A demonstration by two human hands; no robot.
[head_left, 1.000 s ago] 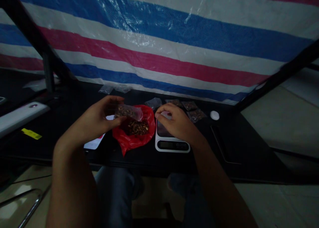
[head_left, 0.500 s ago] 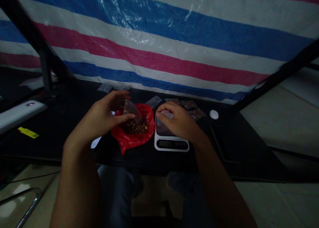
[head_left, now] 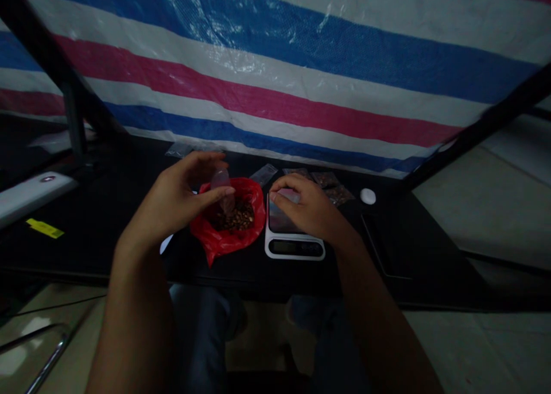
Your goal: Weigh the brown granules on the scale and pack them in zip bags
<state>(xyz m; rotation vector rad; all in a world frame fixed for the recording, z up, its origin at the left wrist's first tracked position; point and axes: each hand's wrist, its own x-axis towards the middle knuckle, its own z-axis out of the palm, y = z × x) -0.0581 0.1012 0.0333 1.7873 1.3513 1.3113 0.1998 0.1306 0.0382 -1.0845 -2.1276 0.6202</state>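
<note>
My left hand (head_left: 185,193) holds a small clear plastic bag (head_left: 221,180) between thumb and fingers. The bag's lower end dips over a red plastic bag (head_left: 224,246), whose mouth lies open around loose brown beans or nuts (head_left: 241,217). To the right of it stands a white digital scale (head_left: 272,247) with a metal top. Just above that top is my right hand (head_left: 301,201), thumb and index fingertip pressed together; whatever they hold, if anything, is too small to make out.
Filled small bags (head_left: 338,194) lie behind the scale, near an empty clear bag (head_left: 263,174). A white round object (head_left: 367,196) and a dark flat device (head_left: 383,247) are at the right. A yellow strip (head_left: 45,228) lies left. A striped sheet (head_left: 275,101) hangs behind the black table.
The small clear bag has swung from slanting rightward to hanging more upright, its lower end now over the beans or nuts. My right hand stays above the scale. The view has shifted slightly.
</note>
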